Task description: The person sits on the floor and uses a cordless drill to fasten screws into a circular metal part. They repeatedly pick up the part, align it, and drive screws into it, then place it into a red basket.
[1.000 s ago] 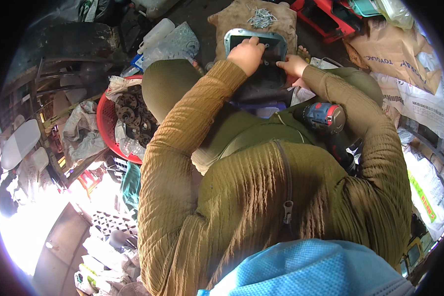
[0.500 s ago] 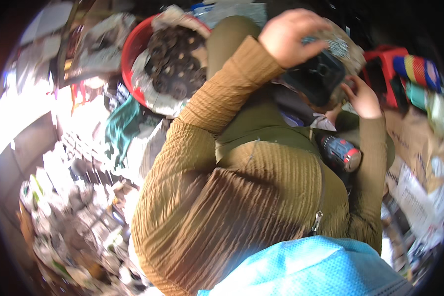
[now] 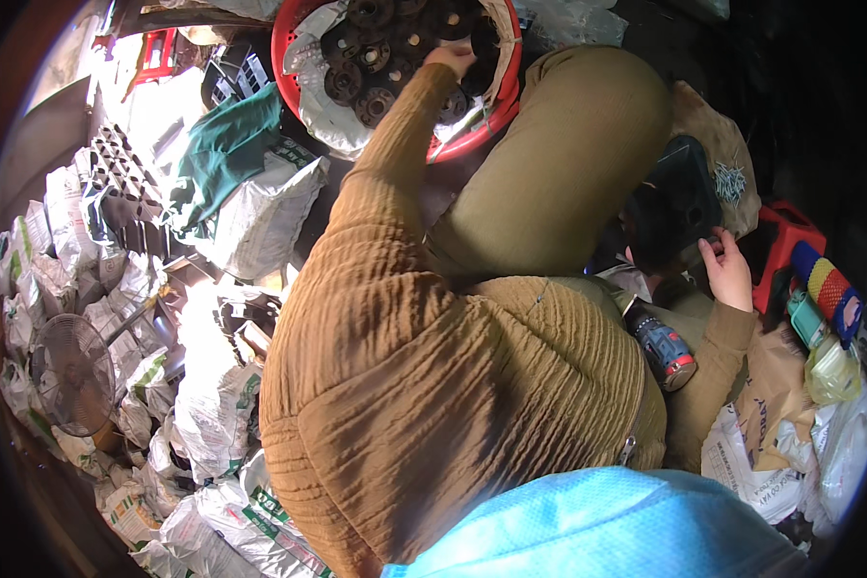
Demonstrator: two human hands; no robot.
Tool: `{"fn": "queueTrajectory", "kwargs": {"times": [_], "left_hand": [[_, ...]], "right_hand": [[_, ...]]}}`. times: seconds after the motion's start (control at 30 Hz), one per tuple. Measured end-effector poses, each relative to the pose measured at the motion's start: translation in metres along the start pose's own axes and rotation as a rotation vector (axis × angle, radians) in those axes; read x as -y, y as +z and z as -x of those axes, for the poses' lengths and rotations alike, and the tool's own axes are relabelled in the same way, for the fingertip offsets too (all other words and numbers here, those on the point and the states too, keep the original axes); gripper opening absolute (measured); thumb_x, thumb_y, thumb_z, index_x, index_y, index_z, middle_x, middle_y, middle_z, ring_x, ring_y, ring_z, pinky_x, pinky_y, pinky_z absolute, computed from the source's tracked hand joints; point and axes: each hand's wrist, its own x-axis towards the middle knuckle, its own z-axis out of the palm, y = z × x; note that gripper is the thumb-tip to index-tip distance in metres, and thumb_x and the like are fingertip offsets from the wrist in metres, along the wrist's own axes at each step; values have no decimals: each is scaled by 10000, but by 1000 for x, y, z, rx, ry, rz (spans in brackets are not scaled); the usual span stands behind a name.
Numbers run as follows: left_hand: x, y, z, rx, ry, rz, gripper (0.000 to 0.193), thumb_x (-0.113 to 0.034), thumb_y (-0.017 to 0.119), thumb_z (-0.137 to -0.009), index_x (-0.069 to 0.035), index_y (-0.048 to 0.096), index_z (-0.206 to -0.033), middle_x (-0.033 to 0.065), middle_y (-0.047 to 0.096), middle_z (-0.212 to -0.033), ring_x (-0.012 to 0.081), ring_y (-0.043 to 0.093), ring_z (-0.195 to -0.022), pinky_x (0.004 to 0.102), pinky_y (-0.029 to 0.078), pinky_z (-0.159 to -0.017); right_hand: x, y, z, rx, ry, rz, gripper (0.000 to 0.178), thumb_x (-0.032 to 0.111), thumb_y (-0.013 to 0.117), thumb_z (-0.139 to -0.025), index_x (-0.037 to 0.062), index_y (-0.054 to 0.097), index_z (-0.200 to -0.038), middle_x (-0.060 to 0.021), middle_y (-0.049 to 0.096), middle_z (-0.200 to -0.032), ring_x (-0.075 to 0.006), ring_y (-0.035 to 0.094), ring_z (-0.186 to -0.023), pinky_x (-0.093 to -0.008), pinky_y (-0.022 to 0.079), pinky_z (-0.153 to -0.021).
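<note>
My left hand (image 3: 453,60) reaches into a red plastic basket (image 3: 281,67) at the top. Dark round ring-like parts (image 3: 371,104) fill the basket, which has a pale sack lining. The fingers are mostly hidden among the parts, so whether they hold one does not show. Over on the right, my right hand (image 3: 729,275) is beside the lower edge of a black plastic tray-like piece (image 3: 679,197). Its thumb and fingers are apart, with nothing visible between them. Several silvery screws (image 3: 730,181) lie on brown paper (image 3: 713,120) beyond that hand.
A cordless drill (image 3: 663,349) rests at my lap. A red plastic stool (image 3: 790,246) stands at the right, near a striped roll (image 3: 828,294). White sacks (image 3: 212,424), a fan (image 3: 72,374) and a green cloth (image 3: 226,154) crowd the left.
My left hand has moved from above the black piece across to the basket on the left. My right hand stays near the black piece. The view has shifted too.
</note>
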Motion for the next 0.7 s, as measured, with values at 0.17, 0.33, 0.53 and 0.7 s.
{"fn": "queueTrajectory", "kwargs": {"times": [0.17,0.33,0.53,0.7], "left_hand": [[-44,59,-17,-231,-3,46,602,-342,677,-735,-143,545,-1288,196,629,-1139,363,598,-1059,405,470,-942],[-53,26,5,-310,-88,-6,498,-324,605,-802,-98,564,-1244,237,615,-1141,366,585,-1089,427,445,-967],[-117,-92,69,-532,130,1063,341,-101,658,-839,34,592,-1146,103,677,-991,148,638,-851,283,519,-746],[-266,-158,144,170,526,1247,273,-73,566,-918,-11,593,-1182,78,686,-1002,168,668,-838,273,536,-670]], "right_hand": [[-9,6,-25,16,-50,-87,384,278,614,-898,19,559,-1175,-105,623,-794,-178,588,-621,-307,468,-613],[-9,-5,-26,-34,-86,-192,361,254,622,-899,28,564,-1175,-65,611,-797,-125,566,-632,-274,462,-610],[-5,-20,-4,-157,-119,-206,323,216,642,-888,38,585,-1151,-43,606,-794,-101,529,-629,-251,454,-617],[15,-20,12,-331,-377,-379,257,164,588,-922,27,604,-1140,-76,659,-917,-100,608,-796,-244,484,-726]]}}
